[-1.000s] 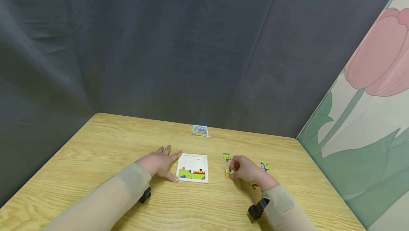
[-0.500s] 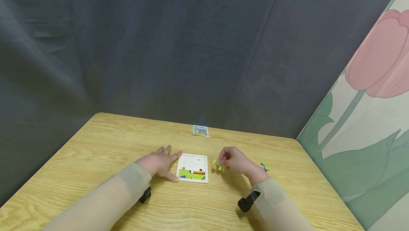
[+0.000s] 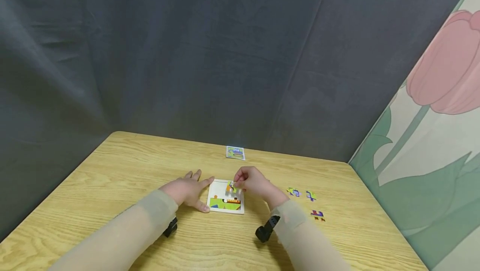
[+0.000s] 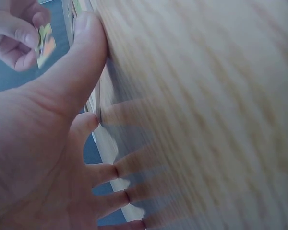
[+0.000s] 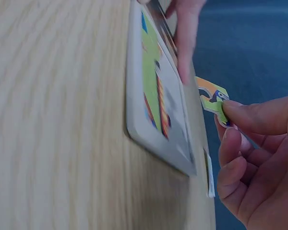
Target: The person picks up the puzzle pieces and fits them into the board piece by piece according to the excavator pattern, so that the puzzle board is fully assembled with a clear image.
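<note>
A white square puzzle tray (image 3: pixel 226 211) lies flat on the table, with joined green, red and orange pieces along its near side. Its far part is bare white. My left hand (image 3: pixel 189 191) is spread on the tabletop at the tray's left, thumb and index finger touching the frame's edge. Above the tray's far half, my right hand (image 3: pixel 253 183) pinches a green and orange puzzle piece (image 5: pixel 215 98) between thumb and fingers. The piece is tilted and apart from the tray. In the left wrist view, my left thumb (image 4: pixel 81 62) hides most of the tray.
To the right lie loose puzzle pieces: a green and purple one (image 3: pixel 294 192), another green and purple one (image 3: pixel 311 196), and a red and purple one (image 3: pixel 318 215). A small printed card (image 3: pixel 235 153) lies near the table's back edge, before a dark curtain (image 3: pixel 210 63).
My right hand has picked up the green and orange puzzle piece and carried it left, over the tray. Loose pieces it had covered now show. My left hand has stayed put.
</note>
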Tool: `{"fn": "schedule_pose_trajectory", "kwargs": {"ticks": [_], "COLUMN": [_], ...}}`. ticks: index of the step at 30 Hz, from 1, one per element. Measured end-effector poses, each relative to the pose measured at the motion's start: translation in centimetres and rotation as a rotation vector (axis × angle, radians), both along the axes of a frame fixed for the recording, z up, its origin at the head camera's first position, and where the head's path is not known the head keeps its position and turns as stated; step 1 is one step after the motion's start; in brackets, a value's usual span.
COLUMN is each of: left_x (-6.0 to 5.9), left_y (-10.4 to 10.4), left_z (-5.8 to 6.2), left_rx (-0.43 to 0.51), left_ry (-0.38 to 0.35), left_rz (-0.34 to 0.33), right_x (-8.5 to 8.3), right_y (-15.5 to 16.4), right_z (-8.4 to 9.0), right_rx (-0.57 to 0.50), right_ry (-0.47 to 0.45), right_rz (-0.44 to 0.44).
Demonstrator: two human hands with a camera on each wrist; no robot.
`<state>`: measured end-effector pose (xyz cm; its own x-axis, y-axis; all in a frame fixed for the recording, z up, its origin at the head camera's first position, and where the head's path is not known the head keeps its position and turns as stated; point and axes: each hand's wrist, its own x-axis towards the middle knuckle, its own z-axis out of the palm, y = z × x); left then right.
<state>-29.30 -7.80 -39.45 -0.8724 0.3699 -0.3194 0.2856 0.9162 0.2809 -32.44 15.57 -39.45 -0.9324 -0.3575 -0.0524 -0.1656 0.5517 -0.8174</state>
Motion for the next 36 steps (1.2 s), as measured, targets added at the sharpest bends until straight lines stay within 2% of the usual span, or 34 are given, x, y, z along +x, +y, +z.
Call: {"fn": "schedule_pose_trajectory", "kwargs": {"ticks": [12, 27, 36], "left_x": [-0.1, 0.0, 0.1], "left_y": [-0.2, -0.2, -0.2], "left_z": [-0.1, -0.1, 0.1], "left_rx": [-0.027, -0.04, -0.027], "left_ry": [0.007, 0.015, 0.006], "left_rz": [-0.01, -0.023, -0.011], "right_x": [0.1, 0.3, 0.6], "right_y": [-3.8, -4.3, -4.5], "right_z": [-1.3, -2.0, -2.1], "right_rx": [0.029, 0.046, 0.1], "right_ry": [-0.019, -0.01, 0.023], "right_rz": [0.049, 0.051, 0.049]}}
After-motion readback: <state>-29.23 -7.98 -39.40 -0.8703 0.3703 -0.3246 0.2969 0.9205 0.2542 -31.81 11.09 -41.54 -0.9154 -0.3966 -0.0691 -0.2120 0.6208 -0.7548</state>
